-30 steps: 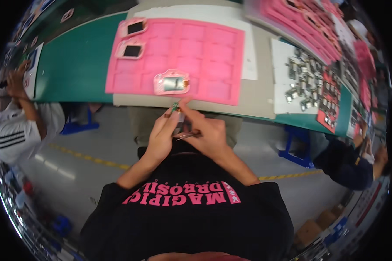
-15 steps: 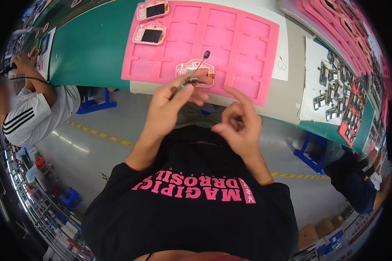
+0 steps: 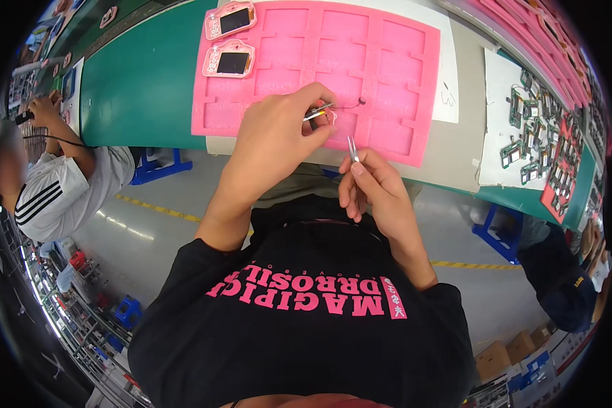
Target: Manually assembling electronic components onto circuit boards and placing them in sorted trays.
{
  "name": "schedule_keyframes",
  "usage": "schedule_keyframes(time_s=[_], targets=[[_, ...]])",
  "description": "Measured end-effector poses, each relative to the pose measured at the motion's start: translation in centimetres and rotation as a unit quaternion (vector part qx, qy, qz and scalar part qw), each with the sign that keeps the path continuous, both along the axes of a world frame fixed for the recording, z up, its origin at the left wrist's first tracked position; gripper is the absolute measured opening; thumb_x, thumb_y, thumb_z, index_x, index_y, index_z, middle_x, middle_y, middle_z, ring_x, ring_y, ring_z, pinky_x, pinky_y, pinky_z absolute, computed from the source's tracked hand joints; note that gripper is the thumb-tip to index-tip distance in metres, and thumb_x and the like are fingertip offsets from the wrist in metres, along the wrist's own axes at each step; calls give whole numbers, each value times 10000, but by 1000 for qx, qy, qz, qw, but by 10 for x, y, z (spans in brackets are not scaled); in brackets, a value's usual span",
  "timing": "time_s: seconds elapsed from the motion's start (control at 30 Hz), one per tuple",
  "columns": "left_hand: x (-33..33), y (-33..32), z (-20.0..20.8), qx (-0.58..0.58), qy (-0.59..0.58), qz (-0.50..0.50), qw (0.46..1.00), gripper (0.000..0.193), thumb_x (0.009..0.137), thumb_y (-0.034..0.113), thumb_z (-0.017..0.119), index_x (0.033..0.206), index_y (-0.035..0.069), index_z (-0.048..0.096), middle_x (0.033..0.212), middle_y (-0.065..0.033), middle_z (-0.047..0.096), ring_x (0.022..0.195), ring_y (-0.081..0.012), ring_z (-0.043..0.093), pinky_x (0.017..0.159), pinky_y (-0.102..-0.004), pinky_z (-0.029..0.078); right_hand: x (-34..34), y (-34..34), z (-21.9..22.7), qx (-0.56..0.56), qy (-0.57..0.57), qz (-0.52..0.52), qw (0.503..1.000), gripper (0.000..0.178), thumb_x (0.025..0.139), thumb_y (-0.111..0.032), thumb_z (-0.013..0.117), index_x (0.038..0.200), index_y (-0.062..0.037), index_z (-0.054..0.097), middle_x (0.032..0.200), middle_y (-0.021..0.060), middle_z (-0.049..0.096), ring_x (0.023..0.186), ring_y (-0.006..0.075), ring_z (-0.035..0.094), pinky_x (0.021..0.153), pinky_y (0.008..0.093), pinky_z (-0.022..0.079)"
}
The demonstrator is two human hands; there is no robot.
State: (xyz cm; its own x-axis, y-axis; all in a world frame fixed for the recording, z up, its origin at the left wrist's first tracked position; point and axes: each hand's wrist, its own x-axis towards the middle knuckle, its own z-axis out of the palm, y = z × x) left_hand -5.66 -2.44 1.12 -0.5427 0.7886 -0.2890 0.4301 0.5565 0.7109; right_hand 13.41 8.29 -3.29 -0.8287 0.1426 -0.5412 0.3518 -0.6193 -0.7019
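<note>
Pink part point(image 3: 323, 114) pinched in closed left hand point(image 3: 275, 139); right hand point(image 3: 370, 183) just beside grips tweezers point(image 3: 353, 148).

— We get bright, even light from overhead; around our hands point(image 3: 319, 156) the shadows are soft and faint, and the worktop point(image 3: 143, 81) shows no harsh glare.

— Sharp near our hands, yes. Beyond them, straight edges bend and the rim falls to black.

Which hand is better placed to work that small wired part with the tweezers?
Right, likely: the right hand holds the tweezers just beside the small wired part, which the left hand pinches over the pink tray.
</note>
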Motion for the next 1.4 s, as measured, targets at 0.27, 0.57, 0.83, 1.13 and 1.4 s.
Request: schedule_keyframes(time_s=[0.27, 0.57, 0.83, 1.13, 1.4], targets=[[-10, -7, -10, 72, -43, 32, 996, 291, 896, 25, 751, 1186, 34, 732, 882, -42, 736, 749, -105, 628, 691, -232, 507, -21, -26, -7, -72, 47, -1, 996, 199, 1183, -204, 424, 1164, -42, 538, 699, 127, 694, 494, 157, 587, 476, 242, 445], [-11, -13, -15, 106, -71, 70, 989, 300, 903, 2, 725, 1200, 41, 731, 904, -29, 720, 753, -90, 591, 695, -228, 497, -36, -42, -7, -82, 39, -52, 994, 229, 1194, -242, 428, 1162, -38, 527, 689, 135, 690, 465, 160, 574, 457, 246, 440], [-10, -17, -18, 119, -94, 94, 984, 345, 892, -10, 731, 1233, 42, 719, 910, -29, 708, 771, -86, 581, 700, -224, 491, -39, -48, -13, -63, 50, -68, 994, 231, 1183, -242, 464, 1152, -30, 549, 644, 121, 669, 424, 153, 535, 428, 245, 415], [-4, -19, -9, 157, -128, 145, 968, 368, 928, -2, 724, 1291, 37, 682, 928, -83, 739, 755, -114, 633, 681, -219, 518, -34, -42, -9, -46, 45, -57, 996, 248, 1172, -228, 483, 1127, -25, 617, 629, 90, 659, 438, 123, 530, 441, 226, 410], [-18, -63, -11, 181, -332, 141, 915, 319, 994, 13, 699, 1308, -18, 651, 956, -146, 757, 714, -147, 668, 635, -257, 571, -28, -40, -6, 68, 59, -80, 993, 235, 1138, -164, 544, 1129, 2, 710, 627, 31, 634, 469, 87, 491, 458, 215, 366]])
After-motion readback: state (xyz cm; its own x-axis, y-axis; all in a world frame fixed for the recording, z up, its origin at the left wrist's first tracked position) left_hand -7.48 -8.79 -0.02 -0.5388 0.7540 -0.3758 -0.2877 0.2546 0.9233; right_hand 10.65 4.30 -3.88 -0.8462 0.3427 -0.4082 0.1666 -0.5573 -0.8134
